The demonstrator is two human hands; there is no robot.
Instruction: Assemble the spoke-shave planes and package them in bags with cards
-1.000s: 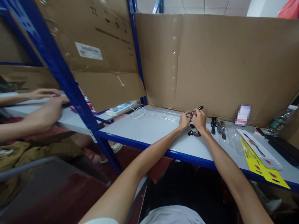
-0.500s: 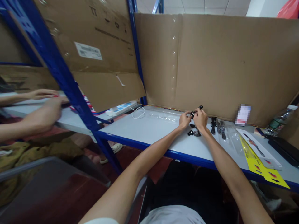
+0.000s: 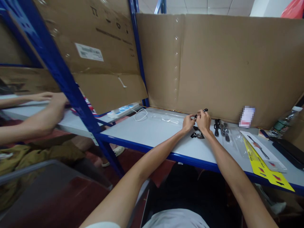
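My left hand [image 3: 188,123] and my right hand [image 3: 203,121] are close together over the grey table. Both have their fingers closed on a slim black piece [image 3: 205,110], whose rounded end sticks out beyond the right hand. Its middle is mostly hidden by the fingers, and its exact kind is unclear. Small shiny black parts [image 3: 194,135] lie on the tabletop just below the hands. To the right of my right hand are several long black pieces [image 3: 216,128], some seemingly in clear plastic.
A white printed card [image 3: 255,146] and yellow cards [image 3: 263,169] lie at the right, beside a black case [image 3: 288,152] and a plastic bottle [image 3: 286,122]. Cardboard [image 3: 218,66] walls the back. Clear plastic sleeves [image 3: 166,118] and a white cable [image 3: 141,115] lie left. A co-worker's arms [image 3: 35,118] are farther left.
My right hand's fingers have shifted slightly around the black piece, and its visible end has moved a little right. At the left, the co-worker's near hand has moved slightly.
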